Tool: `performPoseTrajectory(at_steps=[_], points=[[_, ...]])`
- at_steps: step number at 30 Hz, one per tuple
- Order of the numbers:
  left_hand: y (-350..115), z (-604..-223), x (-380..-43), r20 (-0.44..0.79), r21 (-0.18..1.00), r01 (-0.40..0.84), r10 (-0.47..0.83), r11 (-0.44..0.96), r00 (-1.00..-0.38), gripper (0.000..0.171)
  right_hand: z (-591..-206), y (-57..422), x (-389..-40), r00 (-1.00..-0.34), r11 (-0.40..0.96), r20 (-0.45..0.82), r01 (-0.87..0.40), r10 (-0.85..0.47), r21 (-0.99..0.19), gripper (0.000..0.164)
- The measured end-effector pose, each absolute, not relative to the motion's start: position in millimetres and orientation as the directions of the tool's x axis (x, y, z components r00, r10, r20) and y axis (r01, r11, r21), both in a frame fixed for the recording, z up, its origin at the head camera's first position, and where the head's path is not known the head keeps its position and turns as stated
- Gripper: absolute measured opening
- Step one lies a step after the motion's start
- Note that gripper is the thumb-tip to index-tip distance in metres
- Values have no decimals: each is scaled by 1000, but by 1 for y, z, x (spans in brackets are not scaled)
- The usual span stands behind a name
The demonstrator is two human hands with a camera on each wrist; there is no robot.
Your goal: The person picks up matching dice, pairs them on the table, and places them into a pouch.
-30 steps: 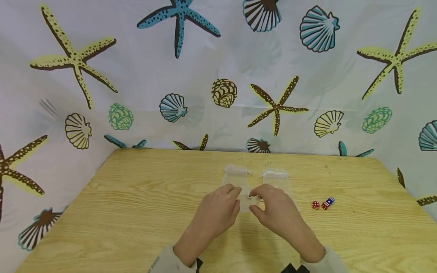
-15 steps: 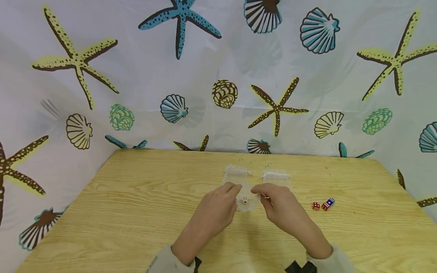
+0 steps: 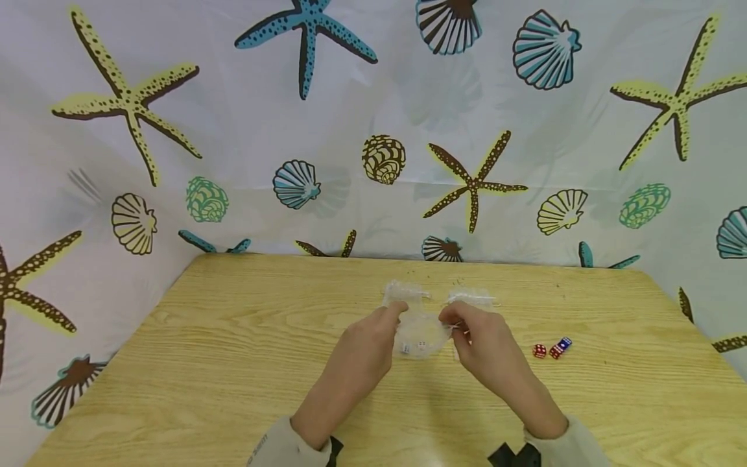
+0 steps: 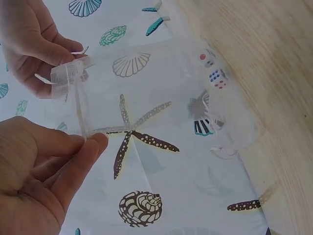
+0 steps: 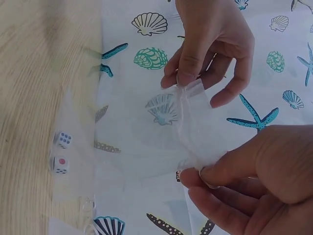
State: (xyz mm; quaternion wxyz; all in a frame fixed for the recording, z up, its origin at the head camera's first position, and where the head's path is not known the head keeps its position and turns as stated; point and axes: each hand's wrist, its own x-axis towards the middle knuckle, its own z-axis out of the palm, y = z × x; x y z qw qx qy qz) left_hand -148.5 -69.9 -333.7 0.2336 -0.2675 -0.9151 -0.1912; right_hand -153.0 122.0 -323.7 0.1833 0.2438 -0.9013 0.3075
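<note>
Bag [image 3: 421, 332], sheer white with a drawstring, was stretched between both hands over the table [image 3: 222, 350], near its middle. Left hand [image 3: 363, 347]: thumb and forefinger pinched one end of the bag's gathered mouth, by the drawstring channel. Right hand [image 3: 487, 334]: thumb and fingers pinched the opposite end of the mouth, with thin white cord [image 3: 454, 325] poking out at the fingertips. Body of the bag hung slack from the two grips.

Inside, at the bottom end away from the fingers, one white die [image 4: 218, 79] sat just beside another white die [image 4: 206, 58]. Red and blue pips showed through the mesh.

Beyond the hands, two more sheer bags lay flat on the wood, side by side with a gap: left spare bag [image 3: 403, 295], right spare bag [image 3: 471, 296]; their near parts were partly hidden by the hands and the held bag. Right of the right hand, well apart from it, were three loose dice: a red die [image 3: 539, 351] alone, then near it a second red die [image 3: 556, 352] and a blue die [image 3: 564, 343] right up against each other.

Behind the table, pale cloth [image 3: 350, 214] with starfish and shell prints. Light sleeves [image 3: 290, 447] on both arms.
</note>
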Motion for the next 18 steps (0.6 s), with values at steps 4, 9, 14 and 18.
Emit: performPoseTrajectory(at_steps=[4,9,14,18], points=[[-73,-333,-150,535,255,552,360,794,-764,22,-323,125,-155,-832,714,471,-519,-295,-470,19],[-77,-333,-152,528,292,519,317,803,-788,19,-321,130,-157,-866,746,434,-457,-248,-485,11],[-80,-334,-154,532,312,479,267,820,-804,15,-319,134,-158,-886,759,412,-416,-214,-501,10],[-84,-335,-156,547,325,455,228,829,-806,12,-316,137,-158,-896,766,396,-394,-199,-508,10]])
